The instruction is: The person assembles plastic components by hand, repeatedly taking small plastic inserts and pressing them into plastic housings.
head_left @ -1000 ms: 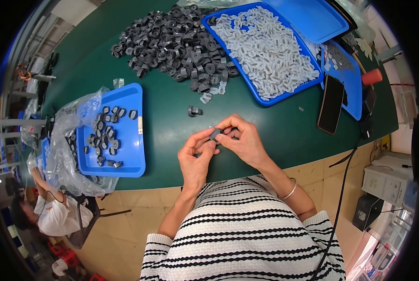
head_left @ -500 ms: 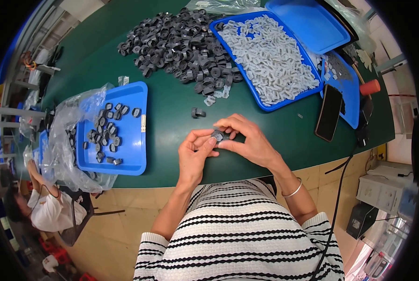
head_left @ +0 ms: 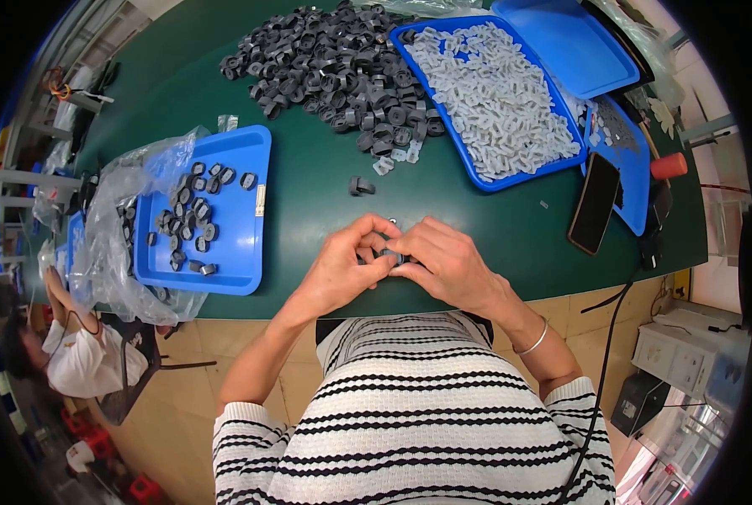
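In front of my body, both hands meet over a small dark grey plastic part [head_left: 390, 256], mostly hidden by fingers. My left hand [head_left: 338, 268] pinches it from the left, with its fingers bent. From the other side my right hand [head_left: 450, 263] grips the same part, thumb and fingertips pressed together. A tiny pale bit [head_left: 394, 220] shows just beyond the left fingertips; I cannot make out what it is. One loose dark grey part [head_left: 361, 186] lies on the green table [head_left: 309, 194] past my hands.
Grey ring-shaped parts form a heap [head_left: 334, 71] at the back. Small whitish clips fill a blue tray [head_left: 467, 172] at the right. Several grey parts lie in another blue tray [head_left: 240, 244], beside plastic film [head_left: 111, 227]. A phone [head_left: 595, 202] lies far right. Someone [head_left: 90, 358] sits at left.
My left hand has turned over, its back now showing, and its fingers cover more of the grey part. My right fingers have closed in on it. The whole view has shifted slightly.
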The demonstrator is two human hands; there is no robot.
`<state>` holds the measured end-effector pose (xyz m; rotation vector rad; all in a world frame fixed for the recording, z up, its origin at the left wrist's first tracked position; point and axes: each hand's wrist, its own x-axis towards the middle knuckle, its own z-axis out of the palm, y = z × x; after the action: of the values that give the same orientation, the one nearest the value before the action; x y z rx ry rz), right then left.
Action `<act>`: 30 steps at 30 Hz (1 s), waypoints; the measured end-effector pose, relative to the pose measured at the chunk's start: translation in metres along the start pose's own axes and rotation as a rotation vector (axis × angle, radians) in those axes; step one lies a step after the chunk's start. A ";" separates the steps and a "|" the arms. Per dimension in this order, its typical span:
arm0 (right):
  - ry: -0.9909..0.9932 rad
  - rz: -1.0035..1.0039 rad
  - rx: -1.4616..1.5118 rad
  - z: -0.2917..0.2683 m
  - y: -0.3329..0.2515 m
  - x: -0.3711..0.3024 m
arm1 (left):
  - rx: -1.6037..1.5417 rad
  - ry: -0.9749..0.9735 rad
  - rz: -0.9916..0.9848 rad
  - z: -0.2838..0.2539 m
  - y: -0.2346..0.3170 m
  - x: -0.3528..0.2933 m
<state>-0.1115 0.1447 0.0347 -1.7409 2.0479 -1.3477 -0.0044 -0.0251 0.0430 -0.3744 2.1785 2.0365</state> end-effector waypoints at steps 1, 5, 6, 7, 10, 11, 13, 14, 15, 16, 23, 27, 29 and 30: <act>0.025 -0.002 0.017 0.003 0.002 0.000 | 0.000 0.000 -0.001 0.001 0.000 0.000; 0.006 -0.002 0.104 0.000 0.008 0.001 | -0.120 0.002 -0.106 0.000 0.011 -0.001; 0.008 -0.002 0.104 -0.001 0.008 0.001 | -0.225 -0.026 -0.204 -0.001 0.015 -0.001; -0.007 -0.018 0.099 -0.002 0.008 0.001 | -0.223 -0.027 -0.204 0.000 0.015 -0.001; -0.029 -0.041 0.046 -0.003 0.006 0.001 | -0.258 -0.012 -0.218 0.003 0.010 0.000; -0.038 -0.048 -0.001 -0.004 0.005 0.001 | -0.263 -0.014 -0.219 0.004 0.006 0.000; -0.024 -0.057 -0.012 -0.001 0.002 -0.002 | -0.266 -0.018 -0.216 0.006 -0.003 0.001; -0.014 -0.065 -0.021 0.000 0.001 -0.003 | -0.282 -0.014 -0.176 0.007 -0.010 0.002; -0.010 -0.065 -0.023 0.001 0.002 -0.005 | -0.297 -0.011 -0.137 0.008 -0.011 0.003; 0.002 -0.055 -0.006 0.003 0.004 -0.007 | -0.293 -0.013 -0.136 0.008 -0.011 0.003; -0.095 0.377 0.379 -0.010 0.011 -0.006 | -0.268 0.080 -0.038 0.021 0.002 -0.013; -0.083 0.608 0.711 0.000 0.012 -0.011 | -0.430 0.121 -0.066 0.020 -0.014 -0.007; 0.072 0.702 0.693 0.003 0.007 -0.008 | -0.476 0.136 -0.071 0.021 -0.018 -0.006; 0.072 0.704 0.692 0.004 0.004 -0.007 | -0.523 0.147 -0.073 0.021 -0.020 -0.006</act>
<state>-0.1100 0.1480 0.0265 -0.6159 1.6530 -1.5751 0.0053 -0.0043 0.0241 -0.6651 1.6344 2.5864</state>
